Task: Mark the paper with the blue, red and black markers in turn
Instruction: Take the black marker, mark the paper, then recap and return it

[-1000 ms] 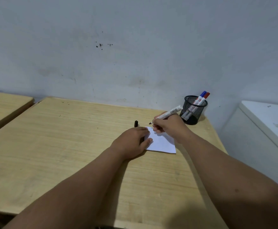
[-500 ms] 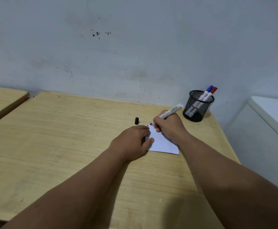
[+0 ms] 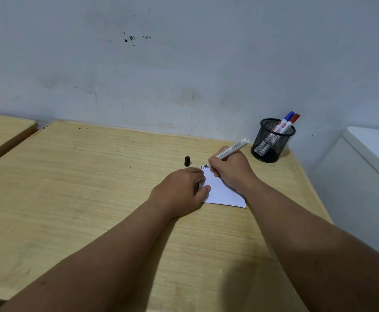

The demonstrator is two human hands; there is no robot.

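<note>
Our right hand (image 3: 230, 171) grips the white-barrelled black marker (image 3: 229, 152) in a writing hold, its dark tip at the far left corner of the small white sheet of paper (image 3: 223, 192), just beside a short blue stroke and a short red stroke (image 3: 202, 168) already drawn there. Our left hand (image 3: 179, 190) lies curled, palm down, on the near left edge of the sheet and pins it to the pale wooden counter (image 3: 94, 188); it appears to grasp nothing, though a dark shadow or object under the fingers cannot be resolved. We judge this to be the last of the three marks. To do it well, we keep the left hand pressing so the light sheet cannot slide, draw one short stroke parallel to the others, and stay clear of the paper's edge so that no ink reaches the wood. The black marker cap (image 3: 187, 161) stands on the counter just beyond the sheet, apart from both hands and within reach for recapping. The black mesh pen holder (image 3: 271, 143), near the far right corner, contains the blue-capped marker (image 3: 285, 120) and the red-capped marker (image 3: 293, 120); it stands close behind the right hand and could be knocked by the marker's raised end. Nothing else obstructs the stroke.
</note>
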